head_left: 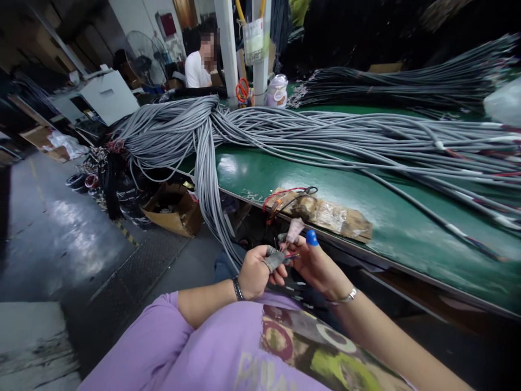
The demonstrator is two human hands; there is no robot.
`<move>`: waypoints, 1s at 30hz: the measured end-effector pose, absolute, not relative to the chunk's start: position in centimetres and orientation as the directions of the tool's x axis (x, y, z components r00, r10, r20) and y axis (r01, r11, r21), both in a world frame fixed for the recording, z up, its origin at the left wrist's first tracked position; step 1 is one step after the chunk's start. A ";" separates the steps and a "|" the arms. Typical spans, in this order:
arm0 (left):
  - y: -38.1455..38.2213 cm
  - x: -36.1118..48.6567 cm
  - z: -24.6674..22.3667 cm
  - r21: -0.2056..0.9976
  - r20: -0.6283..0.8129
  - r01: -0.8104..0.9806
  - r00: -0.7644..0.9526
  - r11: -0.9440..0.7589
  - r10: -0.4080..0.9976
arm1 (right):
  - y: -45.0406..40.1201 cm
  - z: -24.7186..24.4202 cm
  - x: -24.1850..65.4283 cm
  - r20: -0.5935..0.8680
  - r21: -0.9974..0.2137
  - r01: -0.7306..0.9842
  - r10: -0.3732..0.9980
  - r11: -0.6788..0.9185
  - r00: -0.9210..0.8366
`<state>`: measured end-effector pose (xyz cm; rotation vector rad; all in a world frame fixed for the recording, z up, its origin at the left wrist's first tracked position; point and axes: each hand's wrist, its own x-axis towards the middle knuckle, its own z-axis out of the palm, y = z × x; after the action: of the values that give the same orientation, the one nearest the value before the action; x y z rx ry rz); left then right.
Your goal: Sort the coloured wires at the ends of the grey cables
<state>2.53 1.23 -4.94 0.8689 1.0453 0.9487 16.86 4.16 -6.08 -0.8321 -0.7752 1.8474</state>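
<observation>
Thin coloured wires up front: short strands, red plus darker ones, maybe a bluish one, splayed in a small loose spray, tips uneven and pointing different ways; too small to count or read the ends. Location: between the two hands, over the person's lap, just off the near edge of the green table. Left hand is pinching them, thumb and forefinger closed, grey wrap on the digits. Right hand is right beside, fingers bent in at the strands, blue cap on the thumb, pale pinkish wrap on a finger; can't tell if it's actually gripping. Dark bracelet on left wrist, silvery one on right. Next out: wooden board along the table edge, scuffed, partly under clear tape, red and black leads at its left end. Thick grey cable bundle runs across the table, one hank draping over the edge toward the lap; right-hand ends show white sleeves and coloured cores. Behind: black cables, lilac jar, person in white top. Open cardboard box on the floor, left.
</observation>
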 end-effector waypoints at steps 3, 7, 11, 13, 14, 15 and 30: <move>1.2 2.3 -5.4 0.939 -0.269 -0.160 0.213 0.305 0.939 | 2.9 -5.5 16.8 -0.165 -0.914 -0.307 0.933 -0.267 -0.320; 1.6 2.2 -5.6 0.940 -0.300 -0.059 0.329 0.336 0.896 | 2.3 -5.0 17.2 -0.092 -0.991 -0.077 0.975 -0.110 -0.202; 2.1 2.0 -5.4 0.906 -0.377 0.003 0.458 0.422 0.805 | 2.5 -4.8 17.9 -0.062 -0.998 0.024 0.951 -0.058 -0.301; 2.2 1.8 -5.1 0.901 -0.390 0.016 0.468 0.433 0.793 | 2.6 -4.9 18.1 -0.052 -0.998 0.044 0.959 -0.041 -0.279; 2.2 1.8 -5.1 0.906 -0.382 0.013 0.460 0.424 0.802 | 2.6 -5.0 18.0 -0.049 -0.998 0.048 0.968 -0.038 -0.246; 2.2 1.8 -5.0 0.913 -0.367 0.006 0.447 0.407 0.816 | 2.5 -5.1 18.0 -0.049 -0.998 0.044 0.978 -0.041 -0.203; 2.1 2.7 -4.1 0.917 -0.264 -0.235 0.250 0.322 0.932 | 5.2 -6.2 18.0 -0.287 -0.774 -0.497 0.918 -0.391 -0.274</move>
<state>2.70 2.05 -4.06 0.8879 0.9854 0.9558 18.01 5.16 -6.25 -0.9095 -0.6914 1.8259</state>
